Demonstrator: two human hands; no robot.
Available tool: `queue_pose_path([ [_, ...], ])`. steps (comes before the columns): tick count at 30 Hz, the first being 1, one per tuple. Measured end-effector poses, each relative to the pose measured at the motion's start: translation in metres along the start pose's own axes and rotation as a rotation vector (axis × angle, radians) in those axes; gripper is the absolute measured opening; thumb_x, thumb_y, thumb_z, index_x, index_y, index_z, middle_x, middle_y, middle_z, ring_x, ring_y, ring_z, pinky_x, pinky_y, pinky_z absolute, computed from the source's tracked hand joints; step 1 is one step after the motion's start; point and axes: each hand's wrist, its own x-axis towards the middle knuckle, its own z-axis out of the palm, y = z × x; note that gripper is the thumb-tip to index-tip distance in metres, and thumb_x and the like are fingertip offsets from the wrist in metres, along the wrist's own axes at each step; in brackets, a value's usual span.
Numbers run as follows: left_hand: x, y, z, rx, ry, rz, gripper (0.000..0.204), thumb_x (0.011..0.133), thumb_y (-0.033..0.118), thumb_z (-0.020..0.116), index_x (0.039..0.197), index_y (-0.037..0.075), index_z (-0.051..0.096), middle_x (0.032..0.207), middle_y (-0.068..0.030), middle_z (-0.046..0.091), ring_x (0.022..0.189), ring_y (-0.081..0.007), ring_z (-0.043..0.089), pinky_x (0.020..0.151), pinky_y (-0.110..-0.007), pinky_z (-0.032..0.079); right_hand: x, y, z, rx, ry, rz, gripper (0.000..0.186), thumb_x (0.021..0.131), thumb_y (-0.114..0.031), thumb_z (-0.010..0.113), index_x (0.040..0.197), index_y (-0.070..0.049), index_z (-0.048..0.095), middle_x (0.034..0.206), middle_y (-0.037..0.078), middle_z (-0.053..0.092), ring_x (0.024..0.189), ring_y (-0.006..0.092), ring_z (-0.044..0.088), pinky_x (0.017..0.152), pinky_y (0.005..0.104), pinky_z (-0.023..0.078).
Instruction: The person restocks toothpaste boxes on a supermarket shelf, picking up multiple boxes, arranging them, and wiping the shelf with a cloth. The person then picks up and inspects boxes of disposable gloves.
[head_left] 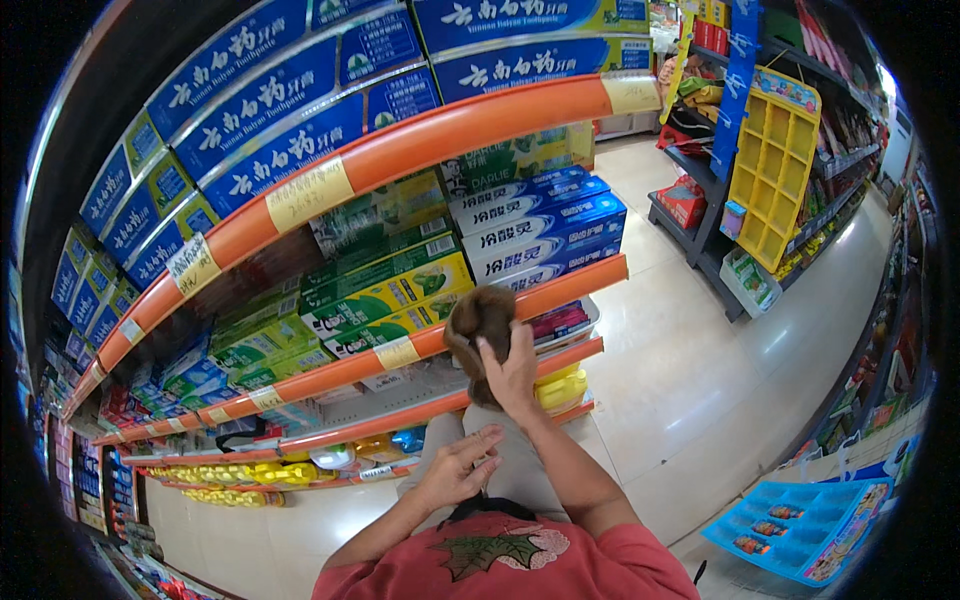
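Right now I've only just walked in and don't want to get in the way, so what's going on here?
A person's right hand grips a soft-looking brown cloth at a long, curved-looking orange shelf edge; whether they touch is hard to tell. The left hand is in front of the body, holding nothing visible. Blue-and-white cardboard boxes stand stacked on the shelf just beyond the cloth.
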Motion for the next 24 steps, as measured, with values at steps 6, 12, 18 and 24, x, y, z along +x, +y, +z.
queue_pose_path([
  [6,-0.011,0.007,-0.01,0.03,-0.006,-0.018,0.033,0.078,0.005,0.058,0.11,0.0,0.053,0.101,-0.0193,0.059,0.069,-0.0214,0.062,0.066,-0.029,0.05,-0.012,0.004,-0.011,0.364,0.099,0.138,0.05,0.074,-0.014,0.064,0.113,0.004,0.04,0.107,0.021,0.047,0.098,0.0289,0.048,0.085,0.0384,0.038],
  [12,-0.03,0.0,-0.012,-0.085,0.053,-0.113,0.03,0.08,0.008,0.057,0.109,0.002,0.055,0.095,-0.0144,0.062,0.073,-0.0199,0.062,0.067,-0.028,0.049,0.062,0.008,-0.056,0.082,0.506,0.288,0.044,0.081,-0.022,0.058,0.113,0.002,0.041,0.102,0.018,0.053,0.093,0.0285,0.051,0.081,0.0352,0.04],
  [18,-0.041,-0.007,-0.006,-0.157,0.009,-0.14,0.03,0.081,0.007,0.056,0.11,0.002,0.054,0.093,-0.0115,0.063,0.076,-0.0184,0.062,0.068,-0.028,0.049,0.033,0.008,-0.012,-0.117,0.305,0.121,0.045,0.078,-0.022,0.059,0.112,0.002,0.042,0.101,0.02,0.051,0.094,0.033,0.05,0.084,0.0376,0.038],
  [24,-0.038,-0.006,-0.011,-0.148,0.082,-0.061,0.023,0.079,0.006,0.057,0.101,-0.002,0.058,0.089,-0.0162,0.063,0.072,-0.0205,0.063,0.063,-0.028,0.05,0.0,-0.026,0.016,-0.039,0.003,-0.032,0.048,0.076,-0.02,0.064,0.111,0.004,0.042,0.101,0.021,0.049,0.093,0.0358,0.049,0.078,0.0389,0.041],
])
